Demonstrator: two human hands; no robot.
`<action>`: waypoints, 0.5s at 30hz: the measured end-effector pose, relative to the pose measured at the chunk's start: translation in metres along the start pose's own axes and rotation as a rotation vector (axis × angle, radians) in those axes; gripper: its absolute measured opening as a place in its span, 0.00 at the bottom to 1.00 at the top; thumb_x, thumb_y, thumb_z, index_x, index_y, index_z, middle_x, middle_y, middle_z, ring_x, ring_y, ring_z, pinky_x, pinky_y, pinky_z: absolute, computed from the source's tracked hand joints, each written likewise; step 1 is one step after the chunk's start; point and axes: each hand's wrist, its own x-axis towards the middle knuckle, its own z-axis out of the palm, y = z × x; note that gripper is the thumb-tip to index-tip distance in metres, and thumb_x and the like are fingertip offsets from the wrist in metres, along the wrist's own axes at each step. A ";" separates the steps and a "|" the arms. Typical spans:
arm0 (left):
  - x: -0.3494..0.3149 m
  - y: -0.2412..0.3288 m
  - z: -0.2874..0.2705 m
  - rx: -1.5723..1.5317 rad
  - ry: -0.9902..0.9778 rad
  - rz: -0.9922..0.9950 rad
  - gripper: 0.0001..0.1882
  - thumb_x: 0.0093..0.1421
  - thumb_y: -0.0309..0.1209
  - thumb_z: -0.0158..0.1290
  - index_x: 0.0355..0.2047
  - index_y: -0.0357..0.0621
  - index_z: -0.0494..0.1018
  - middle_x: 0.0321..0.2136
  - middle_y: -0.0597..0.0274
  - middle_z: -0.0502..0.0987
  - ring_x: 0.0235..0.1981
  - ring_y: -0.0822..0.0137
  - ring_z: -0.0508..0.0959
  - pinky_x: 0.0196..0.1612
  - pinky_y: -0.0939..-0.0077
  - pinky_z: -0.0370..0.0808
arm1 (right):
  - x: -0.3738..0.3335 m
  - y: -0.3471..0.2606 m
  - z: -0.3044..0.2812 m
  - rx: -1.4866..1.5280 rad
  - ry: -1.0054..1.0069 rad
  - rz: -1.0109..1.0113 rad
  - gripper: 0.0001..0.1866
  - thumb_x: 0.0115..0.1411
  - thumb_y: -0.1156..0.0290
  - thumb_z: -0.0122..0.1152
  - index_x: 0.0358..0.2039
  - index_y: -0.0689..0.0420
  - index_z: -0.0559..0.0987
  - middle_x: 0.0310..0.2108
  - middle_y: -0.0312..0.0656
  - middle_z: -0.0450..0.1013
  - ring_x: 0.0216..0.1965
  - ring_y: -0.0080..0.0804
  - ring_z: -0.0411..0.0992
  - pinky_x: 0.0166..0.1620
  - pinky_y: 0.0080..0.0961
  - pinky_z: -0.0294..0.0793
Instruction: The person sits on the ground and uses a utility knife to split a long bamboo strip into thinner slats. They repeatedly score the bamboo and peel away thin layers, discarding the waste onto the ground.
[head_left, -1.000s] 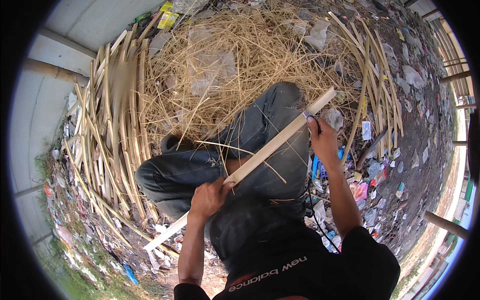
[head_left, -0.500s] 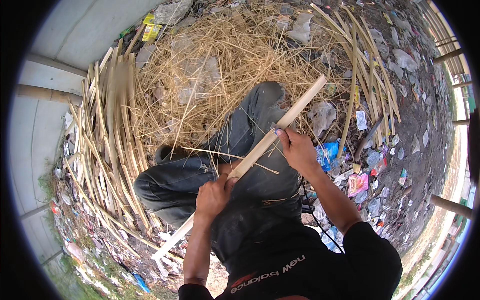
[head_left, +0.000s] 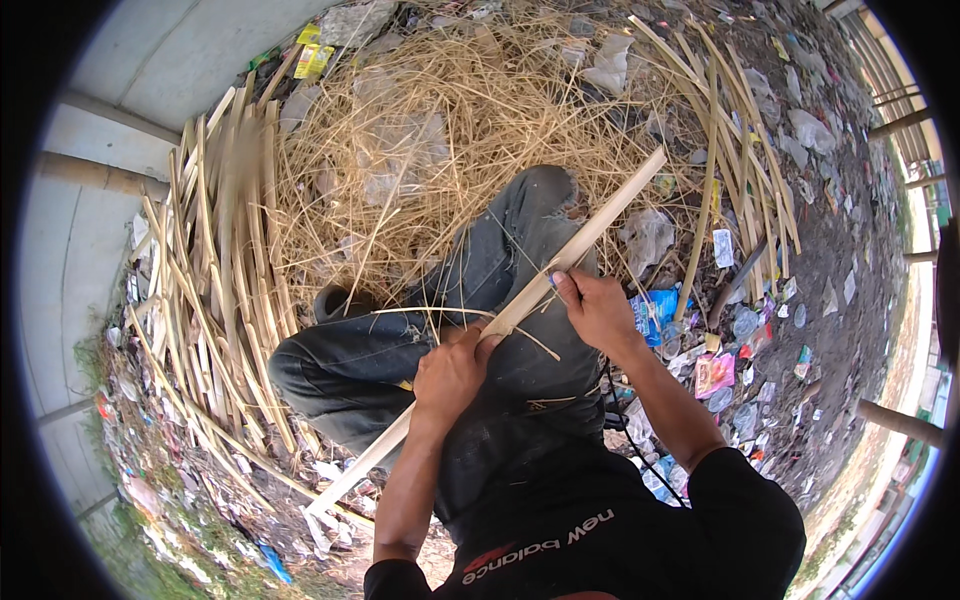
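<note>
Since the earlier frames the right hand (head_left: 598, 308) has slid down the long pale bamboo strip (head_left: 540, 292) toward the body, while the left hand (head_left: 452, 372) stays at about the same spot. Across the upper middle of the frame spreads a heap of straw-like shavings (head_left: 440, 130); down the left side lies a stack of split bamboo slats (head_left: 225, 260), with more slats (head_left: 720, 150) at upper right amid litter (head_left: 730, 370). Slanting from lower left to upper right over the bent knees (head_left: 500, 250), the strip is gripped by both hands, fingers closed around it at centre frame. Judging by this, shaving or trimming is underway; whether the right hand also holds a blade cannot be told; the next stroke seems to need a steady left-hand hold
</note>
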 end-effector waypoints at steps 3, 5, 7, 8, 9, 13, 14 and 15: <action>0.015 0.018 0.014 -0.006 -0.004 0.008 0.20 0.71 0.47 0.55 0.39 0.40 0.79 0.22 0.39 0.80 0.28 0.36 0.83 0.33 0.43 0.79 | -0.009 -0.012 0.009 -0.050 -0.053 -0.039 0.24 0.74 0.52 0.54 0.30 0.58 0.82 0.17 0.55 0.74 0.23 0.61 0.76 0.29 0.54 0.74; 0.024 0.025 0.020 -0.029 -0.010 -0.031 0.21 0.70 0.48 0.55 0.37 0.39 0.79 0.22 0.38 0.80 0.28 0.35 0.83 0.33 0.42 0.79 | -0.011 -0.012 0.011 -0.022 -0.039 -0.036 0.23 0.74 0.52 0.54 0.31 0.58 0.83 0.18 0.54 0.74 0.24 0.61 0.76 0.29 0.52 0.74; 0.024 0.025 0.014 -0.043 -0.016 -0.012 0.20 0.69 0.47 0.57 0.39 0.39 0.78 0.23 0.39 0.81 0.29 0.36 0.83 0.33 0.43 0.80 | -0.011 -0.010 0.009 0.016 -0.012 -0.051 0.22 0.73 0.54 0.57 0.30 0.59 0.82 0.17 0.54 0.71 0.21 0.59 0.73 0.27 0.48 0.71; 0.023 0.022 0.011 -0.046 -0.022 -0.005 0.19 0.69 0.46 0.58 0.39 0.39 0.78 0.24 0.39 0.81 0.29 0.36 0.83 0.33 0.44 0.80 | -0.012 -0.009 0.009 0.040 -0.001 -0.057 0.22 0.73 0.55 0.58 0.30 0.60 0.82 0.17 0.54 0.70 0.20 0.58 0.72 0.26 0.46 0.69; 0.022 0.018 0.008 -0.053 -0.036 0.025 0.18 0.68 0.45 0.58 0.41 0.40 0.77 0.24 0.40 0.82 0.29 0.36 0.83 0.33 0.44 0.80 | -0.011 -0.009 0.008 0.075 0.004 -0.033 0.22 0.73 0.55 0.58 0.30 0.61 0.82 0.17 0.54 0.69 0.19 0.57 0.71 0.26 0.45 0.68; 0.017 0.004 0.000 -0.052 -0.067 0.086 0.16 0.66 0.39 0.60 0.46 0.41 0.74 0.26 0.41 0.82 0.31 0.37 0.84 0.35 0.45 0.80 | -0.005 -0.015 -0.001 0.167 -0.016 0.033 0.24 0.74 0.53 0.58 0.31 0.64 0.80 0.17 0.53 0.67 0.18 0.50 0.65 0.26 0.42 0.65; 0.016 0.004 -0.001 -0.046 -0.065 0.088 0.16 0.66 0.38 0.60 0.47 0.42 0.73 0.26 0.42 0.82 0.31 0.37 0.84 0.35 0.45 0.80 | -0.003 -0.016 -0.004 0.177 -0.028 0.039 0.25 0.74 0.53 0.58 0.31 0.64 0.80 0.17 0.53 0.66 0.18 0.48 0.64 0.26 0.42 0.64; 0.016 0.003 -0.001 -0.040 -0.055 0.100 0.16 0.66 0.38 0.59 0.48 0.42 0.72 0.26 0.42 0.82 0.32 0.37 0.84 0.35 0.45 0.80 | -0.001 -0.009 -0.001 0.199 0.021 0.065 0.25 0.74 0.53 0.57 0.30 0.64 0.79 0.17 0.53 0.66 0.18 0.47 0.63 0.26 0.42 0.64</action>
